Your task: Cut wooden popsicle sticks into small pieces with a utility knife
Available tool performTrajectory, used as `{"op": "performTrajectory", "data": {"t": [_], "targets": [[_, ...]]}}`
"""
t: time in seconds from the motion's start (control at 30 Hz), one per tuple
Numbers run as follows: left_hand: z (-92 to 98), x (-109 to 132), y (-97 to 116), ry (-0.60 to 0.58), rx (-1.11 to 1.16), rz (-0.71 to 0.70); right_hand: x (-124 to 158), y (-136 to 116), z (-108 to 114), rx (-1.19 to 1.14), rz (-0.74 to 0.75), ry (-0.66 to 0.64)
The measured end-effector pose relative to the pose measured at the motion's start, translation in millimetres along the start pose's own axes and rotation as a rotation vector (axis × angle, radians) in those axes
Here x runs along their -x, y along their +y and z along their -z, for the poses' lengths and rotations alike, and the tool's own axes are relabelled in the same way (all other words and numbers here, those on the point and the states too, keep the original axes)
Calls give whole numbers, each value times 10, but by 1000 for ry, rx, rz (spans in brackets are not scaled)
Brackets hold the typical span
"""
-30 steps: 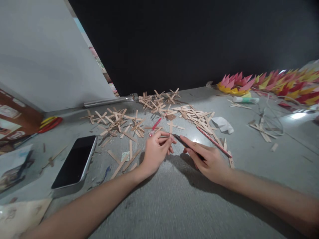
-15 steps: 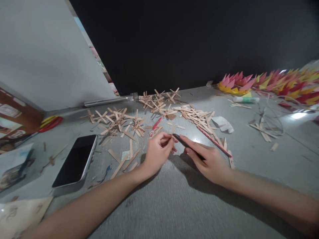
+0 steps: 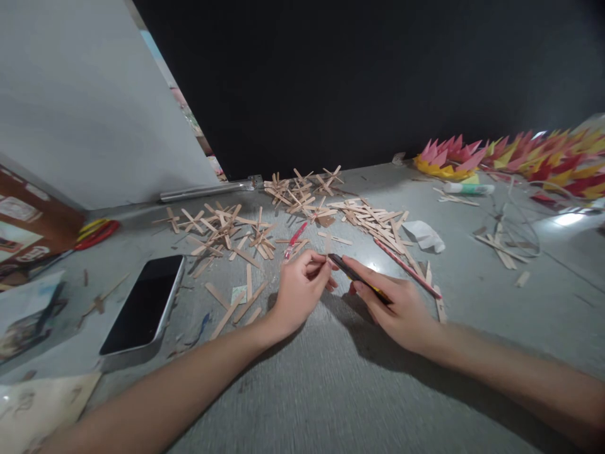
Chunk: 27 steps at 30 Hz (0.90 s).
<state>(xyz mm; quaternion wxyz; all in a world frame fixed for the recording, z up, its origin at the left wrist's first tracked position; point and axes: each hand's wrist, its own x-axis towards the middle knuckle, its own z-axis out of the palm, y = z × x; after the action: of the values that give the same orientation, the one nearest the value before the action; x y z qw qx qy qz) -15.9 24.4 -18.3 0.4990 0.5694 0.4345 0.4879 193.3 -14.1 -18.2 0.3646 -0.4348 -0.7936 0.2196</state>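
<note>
Thumb and fingers of my left hand [image 3: 299,289] are pinched on a small wooden craft stick [image 3: 328,243], whose tip rises above them. My right hand [image 3: 401,309] grips a black and yellow utility knife [image 3: 353,272]. The knife's front end lies against the stick, right by my left fingertips; the blade itself is too small to make out. Just beyond my hands lie a red slim tube [image 3: 296,238] and a heap of loose craft sticks [image 3: 371,221]. A red patterned pencil [image 3: 407,268] rests beyond my right hand.
Craft sticks joined into star shapes [image 3: 222,230] spread at the back left. A phone [image 3: 144,306] lies left of my left forearm. Crumpled tissue [image 3: 424,236], a glue stick [image 3: 469,189] and pink and yellow paper crowns [image 3: 449,159] are on the right. A dark panel [image 3: 354,82] stands behind.
Both hands hold almost the same pose. The knife has tilted slightly, showing more of its yellow part; the whole view has shifted a touch.
</note>
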Motion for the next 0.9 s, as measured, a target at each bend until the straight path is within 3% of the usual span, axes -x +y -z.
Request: {"op": "performTrajectory", "data": {"t": [0.43, 0.9], "targets": [[1, 4, -34, 18, -20, 29, 21, -114, -19, -153, -111, -43], [-13, 9, -20, 40, -93, 54, 84, -210, -116, 79, -73, -90]]}}
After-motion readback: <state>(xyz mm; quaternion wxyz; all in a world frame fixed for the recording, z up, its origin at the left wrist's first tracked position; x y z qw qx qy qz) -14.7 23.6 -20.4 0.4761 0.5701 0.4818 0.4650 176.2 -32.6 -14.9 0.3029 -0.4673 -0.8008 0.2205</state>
